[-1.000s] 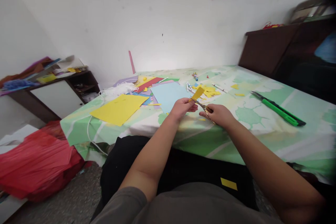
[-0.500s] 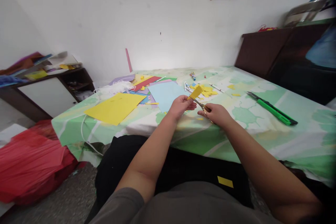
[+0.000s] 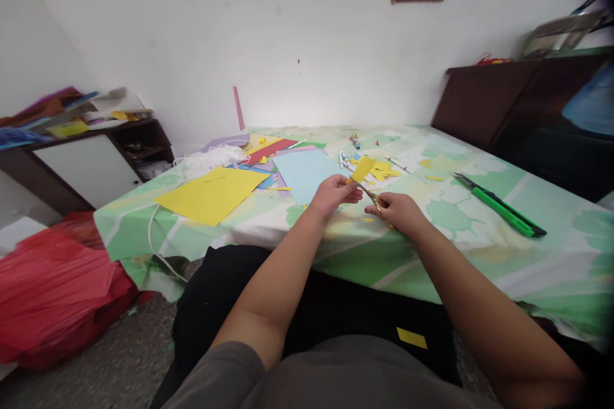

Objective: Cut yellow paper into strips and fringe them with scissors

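Between thumb and fingers my left hand pinches a small piece of yellow paper, held up over the table's near edge. My right hand is closed on the handles of a pair of gold-coloured scissors. The scissor blades point up and left and meet the lower part of the paper, close to my left fingertips. Whether the blades are apart is too small to tell. Beyond the hands lies a pile of yellow paper scraps. Another yellow scrap rests on my lap.
A large yellow sheet and a light blue sheet lie to the left, with white string behind. On the right is a green utility knife. Several markers lie near the scraps. A red plastic bag stands on the floor.
The view has shifted slightly. Both hands keep nearly the same pose, with the yellow paper and scissors still held together.
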